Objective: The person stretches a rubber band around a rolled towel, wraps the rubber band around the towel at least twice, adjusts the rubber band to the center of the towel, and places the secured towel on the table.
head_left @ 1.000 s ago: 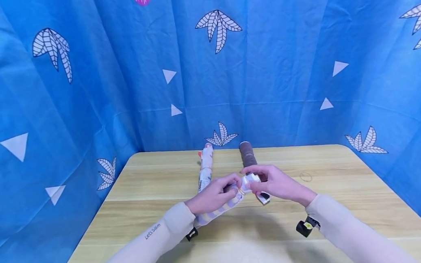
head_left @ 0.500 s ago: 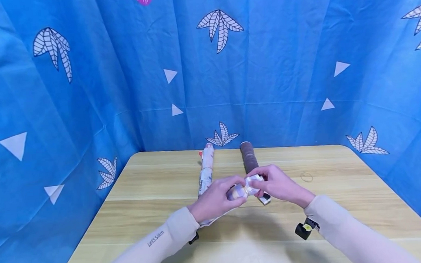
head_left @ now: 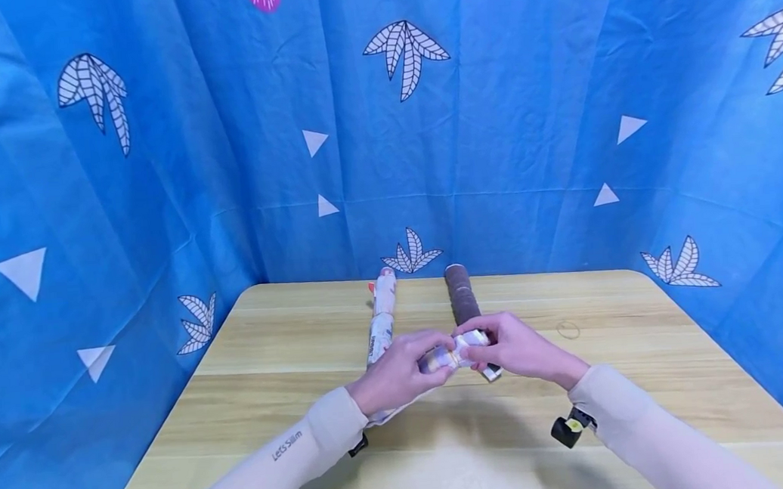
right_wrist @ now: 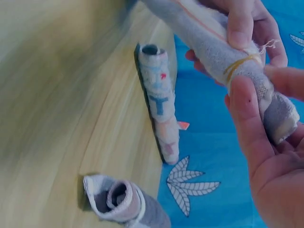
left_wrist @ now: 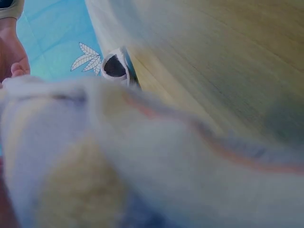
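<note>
Between both hands, above the table, is a rolled towel in pale purple, white and yellow with an orange line. A yellow rubber band circles it near one end. My left hand grips the roll on the longer side of the band, thumb along it. With thumb and fingers, my right hand holds the short end right at the band. In the left wrist view the towel fills the front, blurred, and covers most of the left hand.
Behind the hands lie a white printed towel roll and a brown towel roll, side by side on the wooden table. A loose rubber band lies to the right. A blue curtain encloses the table's back and sides.
My left hand has gone from fingertips at the band to a grip round the roll just behind it. The right hand keeps hold of the short end, with its fingers slightly shifted.
</note>
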Available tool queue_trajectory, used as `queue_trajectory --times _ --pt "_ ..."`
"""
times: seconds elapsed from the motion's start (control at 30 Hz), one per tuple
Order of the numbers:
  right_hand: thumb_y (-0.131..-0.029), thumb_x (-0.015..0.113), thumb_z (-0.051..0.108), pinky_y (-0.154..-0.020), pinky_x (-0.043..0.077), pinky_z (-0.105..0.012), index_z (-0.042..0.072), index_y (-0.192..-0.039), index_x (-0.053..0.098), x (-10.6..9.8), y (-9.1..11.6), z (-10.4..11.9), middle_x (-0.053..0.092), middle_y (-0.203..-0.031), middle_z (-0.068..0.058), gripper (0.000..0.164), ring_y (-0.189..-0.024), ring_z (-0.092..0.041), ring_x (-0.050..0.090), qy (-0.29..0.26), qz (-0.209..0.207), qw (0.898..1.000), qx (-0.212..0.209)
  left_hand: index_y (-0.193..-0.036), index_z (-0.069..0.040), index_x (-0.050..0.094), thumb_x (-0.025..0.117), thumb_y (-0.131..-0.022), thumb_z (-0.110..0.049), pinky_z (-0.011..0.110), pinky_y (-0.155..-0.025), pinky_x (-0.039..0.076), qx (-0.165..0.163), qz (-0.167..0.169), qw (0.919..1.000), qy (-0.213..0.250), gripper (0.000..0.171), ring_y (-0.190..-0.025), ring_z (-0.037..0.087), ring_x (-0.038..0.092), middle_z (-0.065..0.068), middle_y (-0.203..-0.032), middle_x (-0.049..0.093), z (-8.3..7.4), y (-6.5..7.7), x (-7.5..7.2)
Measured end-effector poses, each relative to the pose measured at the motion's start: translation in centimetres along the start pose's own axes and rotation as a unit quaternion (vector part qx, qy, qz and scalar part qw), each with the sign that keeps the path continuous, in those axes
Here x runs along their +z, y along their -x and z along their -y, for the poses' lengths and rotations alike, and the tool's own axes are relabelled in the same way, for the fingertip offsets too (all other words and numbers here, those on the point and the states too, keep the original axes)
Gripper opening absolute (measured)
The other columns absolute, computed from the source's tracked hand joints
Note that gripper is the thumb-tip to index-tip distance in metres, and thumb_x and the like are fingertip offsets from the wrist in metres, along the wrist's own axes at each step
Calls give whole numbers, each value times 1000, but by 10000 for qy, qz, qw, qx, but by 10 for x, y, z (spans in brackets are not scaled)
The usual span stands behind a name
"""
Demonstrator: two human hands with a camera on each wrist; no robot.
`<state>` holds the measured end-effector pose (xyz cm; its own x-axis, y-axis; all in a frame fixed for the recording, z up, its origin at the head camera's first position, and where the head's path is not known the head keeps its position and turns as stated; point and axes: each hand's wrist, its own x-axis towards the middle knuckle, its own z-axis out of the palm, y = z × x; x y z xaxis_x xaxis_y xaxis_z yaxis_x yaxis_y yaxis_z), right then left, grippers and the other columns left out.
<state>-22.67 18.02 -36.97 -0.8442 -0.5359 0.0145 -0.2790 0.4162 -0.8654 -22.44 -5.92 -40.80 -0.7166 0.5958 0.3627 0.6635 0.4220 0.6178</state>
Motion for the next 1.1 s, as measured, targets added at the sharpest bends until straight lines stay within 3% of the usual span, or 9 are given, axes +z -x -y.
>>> queue_trajectory --times 0.13,0.4,0.53,0.63,0.73,0.87,1.1 --pt "-94 68 16 -61 59 -41 1 -119 68 2 -1 -1 70 -85 -12 29 -68 -23 68 -58 -138 9999 10 -114 -32 62 69 -95 -26 22 -81 53 96 129 9999 -65 21 -96 7 61 -10 -118 66 -1 -1 -2" --pt "-93 66 10 -59 59 -35 -4 -113 68 4 -2 0 70 -82 -13 25 -63 -19 65 -446 -339 9982 194 -105 -29 57 67 -94 -24 21 -72 50 165 321 9993 -130 16 -90 8 58 -11 -101 62 -3 -4 -3" --pt "-94 65 10 -62 59 -36 -5 -115 67 1 -2 2 71 -85 -13 26 -65 -20 67 -496 -373 9977 257 -116 -32 58 66 -96 -25 21 -73 52 230 265 9992 -196 23 -89 7 60 -9 -112 66 -2 -3 -2" --pt "-94 65 10 -66 60 -37 -5 -118 66 -2 -4 3 71 -88 -14 28 -69 -21 68 -543 -350 9974 309 -130 -34 57 64 -99 -26 18 -73 54 495 210 9980 -318 33 -83 3 61 -7 -120 66 1 -1 -3" --pt "-95 65 13 -68 60 -37 -5 -120 66 -4 -5 1 71 -90 -14 31 -71 -22 69 -635 -252 9969 386 -138 -32 57 62 -101 -25 13 -68 52 841 238 9940 -660 38 -75 0 60 -5 -119 65 3 1 -3" --pt "-96 66 15 -67 60 -35 -5 -121 66 -5 -6 -2 71 -91 -14 32 -72 -22 69 -741 -182 9961 453 -137 -30 59 62 -101 -23 8 -69 49 1044 316 9870 -1176 37 -75 0 59 -1 -119 64 0 2 -4" --pt "-94 68 14 -65 59 -34 -5 -116 68 -1 -7 -3 72 -89 -13 30 -68 -19 68 -923 -262 9940 530 -135 -25 60 67 -93 -17 6 -59 41 1489 247 9698 -1915 43 -67 0 51 -2 -99 62 -4 -4 -3"
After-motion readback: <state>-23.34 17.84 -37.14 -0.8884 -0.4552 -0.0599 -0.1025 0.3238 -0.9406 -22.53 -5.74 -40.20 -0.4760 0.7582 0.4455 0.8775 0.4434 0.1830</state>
